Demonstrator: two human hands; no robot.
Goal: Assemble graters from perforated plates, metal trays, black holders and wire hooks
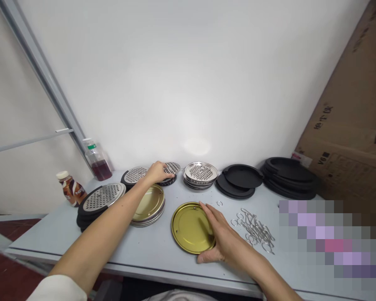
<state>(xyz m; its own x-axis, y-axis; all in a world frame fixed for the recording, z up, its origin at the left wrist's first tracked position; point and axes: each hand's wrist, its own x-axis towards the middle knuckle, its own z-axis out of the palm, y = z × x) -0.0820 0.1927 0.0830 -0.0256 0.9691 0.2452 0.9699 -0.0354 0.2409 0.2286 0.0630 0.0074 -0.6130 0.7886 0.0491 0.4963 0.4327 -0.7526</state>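
Observation:
My left hand (156,172) reaches to the back of the table, its fingers closed on the edge of a small perforated metal grater disc (172,168). That disc is tilted over a black piece. My right hand (218,234) curves around the right edge of a round gold-coloured metal lid (189,230), thumb at the near side and fingers at the far side. The lid lies near the table's front. Under my left forearm a stack of similar gold lids (150,202) is partly hidden. Right of my right hand lies a pile of bent wire pieces with rings (255,230).
Stacked metal grater discs (202,172) stand near the wall, with black round lids (242,175) and a taller black stack (288,177) to their right. Black-rimmed grater discs (103,196), a brown bottle (70,188) and a clear bottle (98,163) stand left. A cardboard box (347,125) rises right.

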